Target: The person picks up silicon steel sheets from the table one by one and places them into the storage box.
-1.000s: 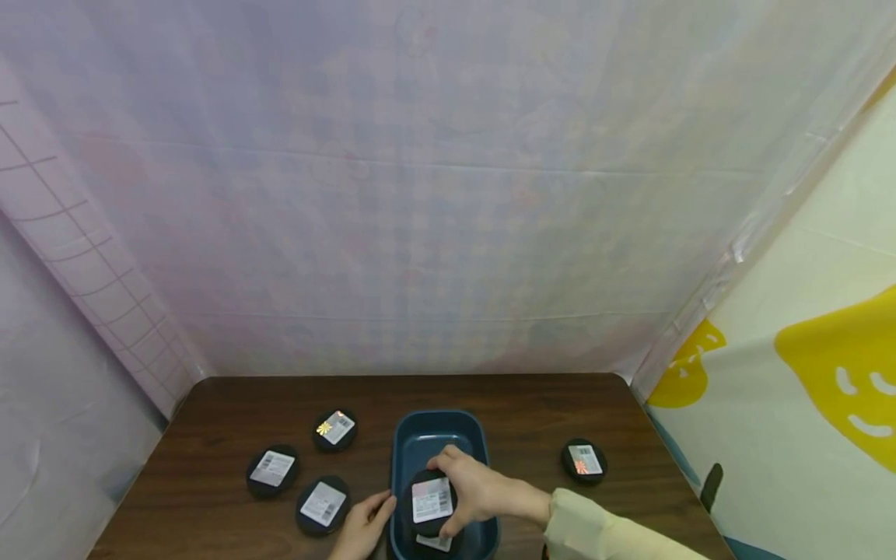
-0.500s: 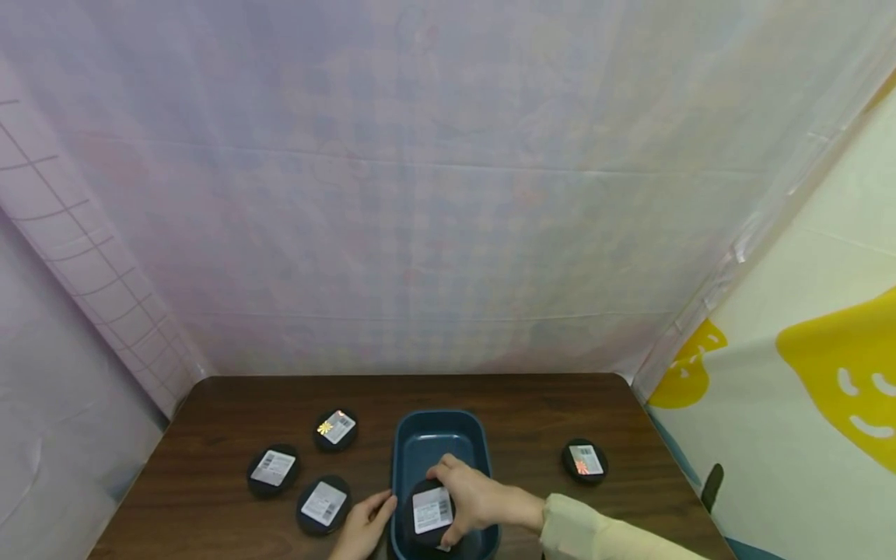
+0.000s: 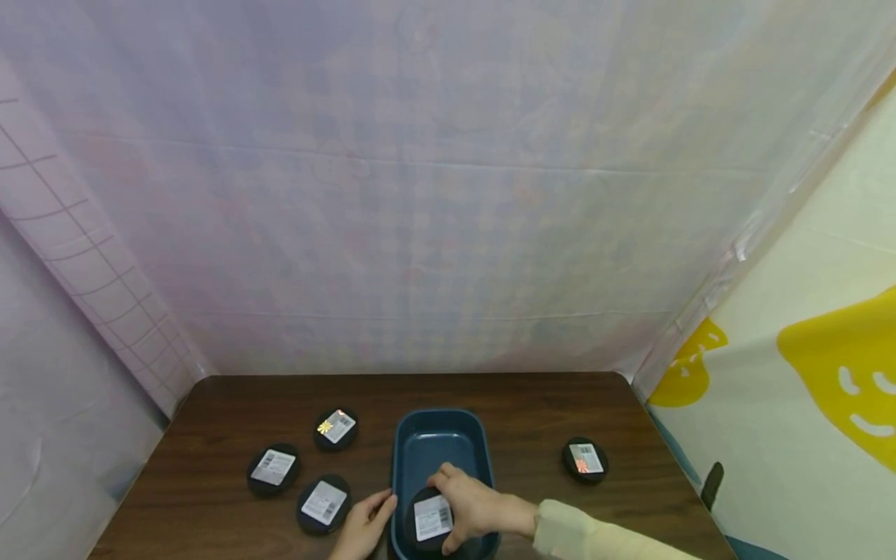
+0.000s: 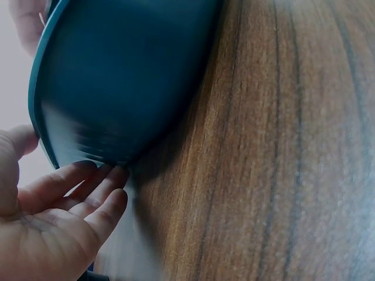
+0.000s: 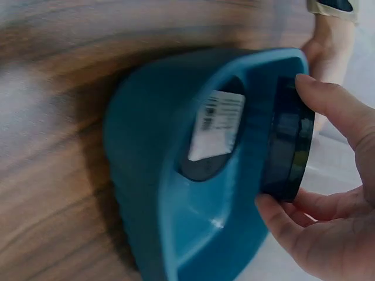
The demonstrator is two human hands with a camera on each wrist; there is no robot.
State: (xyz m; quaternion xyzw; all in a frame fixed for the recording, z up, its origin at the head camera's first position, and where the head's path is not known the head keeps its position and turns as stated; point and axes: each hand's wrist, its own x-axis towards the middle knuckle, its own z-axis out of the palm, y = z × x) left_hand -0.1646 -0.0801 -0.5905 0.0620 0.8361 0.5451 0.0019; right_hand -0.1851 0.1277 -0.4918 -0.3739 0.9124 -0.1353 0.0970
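A blue bin (image 3: pixel 437 445) with rounded corners stands at the front middle of the table in the head view. My right hand (image 3: pixel 470 507) reaches into it and grips a round black container (image 3: pixel 432 519) by its sides, thumb and fingers opposite each other; a white label faces up. The right wrist view shows that held container (image 5: pixel 287 146) edge-on inside the wall, with a second labelled black container (image 5: pixel 217 126) lying deeper in the bin. My left hand (image 3: pixel 362 526) holds the bin's left side, its thumb at the rim and fingers along the outer wall (image 4: pixel 126 88).
Left of the bin lie three more round black containers with white labels: one at the back (image 3: pixel 335 429), one far left (image 3: pixel 273 470), one nearest (image 3: pixel 323 505). Another labelled black container (image 3: pixel 584 460) lies to the right. A pale curtain hangs behind the wooden table (image 3: pixel 532 404).
My right hand has moved slightly down and toward me with the black container, which now covers the label of the one beneath it in the head view. My left hand stays at the bin.
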